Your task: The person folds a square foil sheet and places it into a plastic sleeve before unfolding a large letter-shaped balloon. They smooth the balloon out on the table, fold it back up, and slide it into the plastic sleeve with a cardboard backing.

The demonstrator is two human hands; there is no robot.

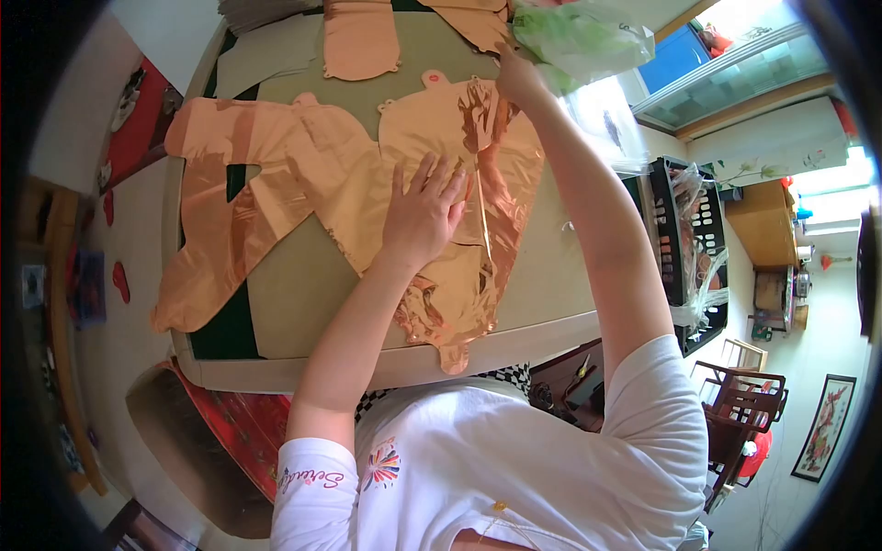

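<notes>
A flat, uninflated rose-gold foil balloon [241, 174] lies spread across the table, with a wide left part and crumpled, folded foil on its right side. My left hand [424, 209] rests palm down on the foil, its fingers stretched out. Farther off, my right hand [520, 78] is at the far right edge of the foil, one finger pointing forward and the others bent in. It seems to pinch foil there, though its fingertips are partly hidden. Just beyond it lies another rose-gold foil piece [467, 20].
A third foil piece [361, 41] and grey sheets [266, 57] lie along the table's far side. A plastic bag with green contents [581, 41] sits beside my right hand. Clear plastic sleeves [608, 124] are near the right edge. A black crate [691, 239] stands right of the table [551, 275].
</notes>
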